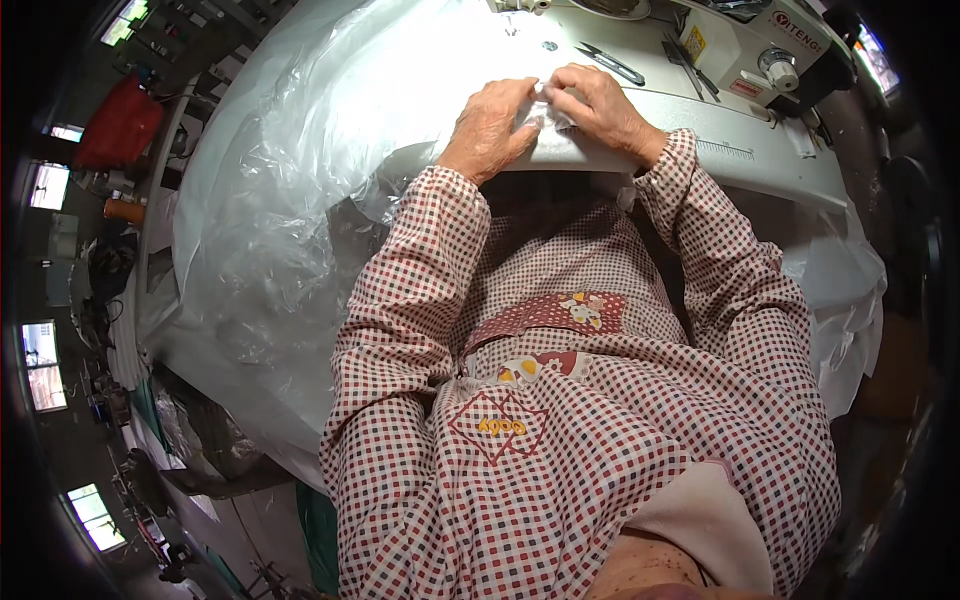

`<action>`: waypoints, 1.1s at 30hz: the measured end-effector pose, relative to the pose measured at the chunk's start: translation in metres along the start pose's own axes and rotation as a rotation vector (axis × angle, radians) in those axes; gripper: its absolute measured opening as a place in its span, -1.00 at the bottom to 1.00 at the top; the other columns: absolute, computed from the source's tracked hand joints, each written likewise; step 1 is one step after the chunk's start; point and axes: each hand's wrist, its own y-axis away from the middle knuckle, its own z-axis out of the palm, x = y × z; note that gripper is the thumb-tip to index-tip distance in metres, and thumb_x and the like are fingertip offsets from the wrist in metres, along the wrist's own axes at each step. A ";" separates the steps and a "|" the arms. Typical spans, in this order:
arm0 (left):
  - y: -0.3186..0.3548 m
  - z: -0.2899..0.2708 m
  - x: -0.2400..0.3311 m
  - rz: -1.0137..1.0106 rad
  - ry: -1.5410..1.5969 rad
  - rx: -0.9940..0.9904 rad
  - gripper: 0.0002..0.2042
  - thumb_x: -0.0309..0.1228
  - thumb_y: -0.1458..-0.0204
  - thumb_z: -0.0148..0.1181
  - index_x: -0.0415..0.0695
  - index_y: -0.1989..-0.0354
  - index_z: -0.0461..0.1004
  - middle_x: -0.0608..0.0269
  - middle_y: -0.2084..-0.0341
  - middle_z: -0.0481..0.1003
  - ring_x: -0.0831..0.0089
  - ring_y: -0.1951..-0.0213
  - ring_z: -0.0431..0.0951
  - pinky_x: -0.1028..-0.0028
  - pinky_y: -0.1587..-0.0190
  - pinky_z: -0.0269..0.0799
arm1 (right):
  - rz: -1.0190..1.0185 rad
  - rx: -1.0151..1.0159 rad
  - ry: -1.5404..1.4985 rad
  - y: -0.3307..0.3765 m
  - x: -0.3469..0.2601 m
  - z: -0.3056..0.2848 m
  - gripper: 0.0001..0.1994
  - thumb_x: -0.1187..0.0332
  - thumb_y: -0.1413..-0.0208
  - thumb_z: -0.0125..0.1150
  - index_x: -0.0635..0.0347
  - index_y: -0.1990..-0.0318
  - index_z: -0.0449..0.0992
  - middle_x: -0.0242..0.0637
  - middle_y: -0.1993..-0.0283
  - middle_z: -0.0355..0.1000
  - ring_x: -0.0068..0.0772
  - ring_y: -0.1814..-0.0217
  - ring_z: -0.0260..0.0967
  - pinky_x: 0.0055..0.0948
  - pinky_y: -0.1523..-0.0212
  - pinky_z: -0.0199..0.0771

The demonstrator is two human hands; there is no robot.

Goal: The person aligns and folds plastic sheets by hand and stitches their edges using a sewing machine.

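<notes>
My left hand [490,125] and my right hand [607,108] meet at the front edge of a white sewing machine table [660,112]. Between them is a small piece of thin white cloth [553,122]. The fingers of both hands pinch it from either side, with the fingertips close together at its top. Part of the cloth is hidden by the fingers and washed out by bright light. Just beyond my right hand lie dark thread snips [612,64] and a small round metal piece [550,46].
A sewing machine head [765,60] with a knob stands at the far right. Slim dark tools [690,68] lie beside it, and a printed ruler scale [725,151] runs near the edge. Clear plastic sheeting [270,200] drapes over the left side. A red bag [118,122] sits far left.
</notes>
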 end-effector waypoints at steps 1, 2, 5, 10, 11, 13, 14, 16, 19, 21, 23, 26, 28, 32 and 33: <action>0.000 -0.001 -0.001 0.009 0.003 -0.002 -0.63 -0.34 -0.04 0.24 -0.19 -0.03 0.45 0.02 0.02 0.48 0.13 -0.04 0.46 0.25 -0.09 0.40 | 0.187 -0.020 -0.221 -0.002 -0.001 -0.001 -0.80 0.32 -0.14 0.03 0.27 0.25 0.48 -0.18 0.24 0.45 -0.22 0.18 0.40 -0.22 0.04 0.37; 0.002 -0.002 -0.002 0.010 -0.019 -0.019 -0.64 -0.34 -0.06 0.23 -0.19 -0.03 0.46 0.04 0.02 0.48 0.14 -0.04 0.46 0.25 -0.08 0.41 | 0.374 -0.035 -0.443 -0.004 -0.002 -0.002 -0.78 0.32 -0.14 0.00 0.29 0.22 0.49 -0.13 0.20 0.47 -0.18 0.17 0.42 -0.21 0.04 0.39; 0.000 -0.003 -0.001 0.086 -0.057 -0.058 -0.69 -0.34 -0.07 0.22 -0.19 0.04 0.50 0.10 0.03 0.49 0.17 -0.02 0.47 0.27 -0.07 0.42 | 0.127 0.157 -0.193 -0.007 0.008 0.008 -0.74 0.34 -0.11 -0.01 0.31 0.16 0.49 -0.06 0.16 0.47 -0.11 0.09 0.43 -0.21 0.01 0.42; -0.002 -0.011 -0.007 0.073 -0.130 -0.093 -0.71 -0.35 -0.02 0.27 -0.19 0.10 0.53 0.17 0.07 0.52 0.22 0.02 0.50 0.30 -0.03 0.45 | -0.001 0.032 0.049 -0.012 0.010 0.015 -0.79 0.45 -0.04 -0.01 0.21 0.19 0.51 -0.24 0.12 0.48 -0.25 -0.05 0.37 -0.18 -0.11 0.28; -0.002 -0.012 -0.007 0.056 -0.130 -0.114 -0.71 -0.36 -0.01 0.28 -0.19 0.10 0.53 0.17 0.07 0.52 0.22 0.03 0.51 0.30 -0.02 0.46 | 0.011 0.044 0.057 -0.011 0.009 0.015 -0.79 0.45 -0.04 -0.01 0.21 0.19 0.51 -0.24 0.12 0.48 -0.25 -0.05 0.37 -0.18 -0.11 0.28; -0.006 -0.013 -0.005 0.093 -0.148 -0.116 -0.72 -0.35 -0.01 0.28 -0.20 0.12 0.54 0.17 0.09 0.53 0.23 0.05 0.52 0.31 0.01 0.47 | -0.004 0.016 0.087 -0.010 0.011 0.014 -0.81 0.44 -0.04 0.01 0.19 0.22 0.51 -0.26 0.17 0.47 -0.26 -0.01 0.38 -0.19 -0.08 0.29; -0.007 -0.014 -0.005 0.094 -0.162 -0.133 -0.73 -0.35 -0.02 0.28 -0.20 0.13 0.54 0.17 0.10 0.54 0.22 0.05 0.52 0.31 0.01 0.47 | -0.009 0.022 0.092 -0.009 0.011 0.015 -0.84 0.41 -0.05 0.03 0.17 0.24 0.51 -0.28 0.20 0.46 -0.27 0.02 0.38 -0.19 -0.07 0.29; -0.009 -0.016 -0.003 0.104 -0.175 -0.134 -0.75 -0.35 -0.02 0.29 -0.21 0.16 0.55 0.17 0.14 0.54 0.20 0.08 0.53 0.31 0.02 0.46 | -0.022 0.024 0.109 -0.009 0.010 0.012 -0.84 0.42 -0.06 0.02 0.15 0.24 0.50 -0.29 0.22 0.46 -0.29 0.04 0.38 -0.19 -0.08 0.28; -0.010 -0.016 -0.002 0.127 -0.169 -0.137 -0.75 -0.35 -0.02 0.29 -0.21 0.18 0.55 0.16 0.15 0.54 0.20 0.09 0.53 0.32 0.04 0.46 | -0.034 0.032 0.078 -0.007 0.006 0.009 -0.84 0.42 -0.06 0.03 0.13 0.23 0.51 -0.29 0.21 0.45 -0.30 0.05 0.38 -0.23 -0.01 0.26; -0.011 -0.017 -0.001 0.152 -0.141 -0.121 -0.77 -0.37 0.05 0.30 -0.19 0.22 0.54 0.19 0.20 0.54 0.23 0.11 0.51 0.29 0.03 0.41 | 0.023 -0.102 0.075 -0.009 0.003 0.002 -0.84 0.42 -0.08 0.04 0.16 0.21 0.51 -0.29 0.09 0.47 -0.31 -0.07 0.35 -0.20 -0.16 0.21; -0.014 -0.018 -0.001 0.143 -0.144 -0.115 -0.77 -0.37 0.04 0.29 -0.19 0.22 0.54 0.17 0.20 0.53 0.21 0.10 0.51 0.29 0.02 0.40 | 0.013 -0.074 0.098 -0.009 0.005 0.004 -0.83 0.42 -0.09 0.04 0.17 0.19 0.51 -0.28 0.07 0.47 -0.31 -0.06 0.35 -0.21 -0.16 0.20; -0.017 -0.018 -0.004 0.135 -0.146 -0.118 -0.76 -0.35 0.04 0.27 -0.20 0.22 0.53 0.16 0.19 0.53 0.19 0.10 0.50 0.29 0.02 0.40 | 0.001 -0.065 0.123 -0.009 0.005 0.004 -0.81 0.40 -0.09 0.04 0.18 0.17 0.51 -0.26 0.04 0.47 -0.31 -0.06 0.34 -0.23 -0.16 0.20; -0.019 -0.019 -0.005 0.131 -0.161 -0.092 -0.76 -0.35 0.03 0.26 -0.20 0.22 0.53 0.14 0.20 0.53 0.16 0.11 0.50 0.28 0.03 0.41 | 0.012 -0.096 0.122 -0.013 0.003 0.001 -0.79 0.39 -0.10 0.01 0.20 0.15 0.50 -0.23 0.00 0.46 -0.29 -0.09 0.32 -0.22 -0.15 0.21; -0.027 -0.022 -0.009 0.116 -0.170 -0.091 -0.77 -0.41 0.01 0.28 -0.20 0.19 0.53 0.11 0.21 0.55 0.17 0.14 0.53 0.34 0.08 0.44 | 0.047 -0.101 0.175 -0.017 0.004 -0.001 -0.79 0.35 -0.12 -0.01 0.20 0.16 0.49 -0.20 -0.02 0.45 -0.28 -0.14 0.31 -0.19 -0.20 0.19; -0.029 -0.023 -0.013 0.114 -0.172 -0.090 -0.77 -0.41 0.01 0.28 -0.20 0.19 0.53 0.11 0.21 0.55 0.17 0.14 0.53 0.34 0.08 0.44 | 0.044 -0.100 0.175 -0.018 0.002 -0.001 -0.79 0.35 -0.12 -0.01 0.20 0.16 0.49 -0.20 -0.02 0.45 -0.28 -0.14 0.31 -0.19 -0.20 0.19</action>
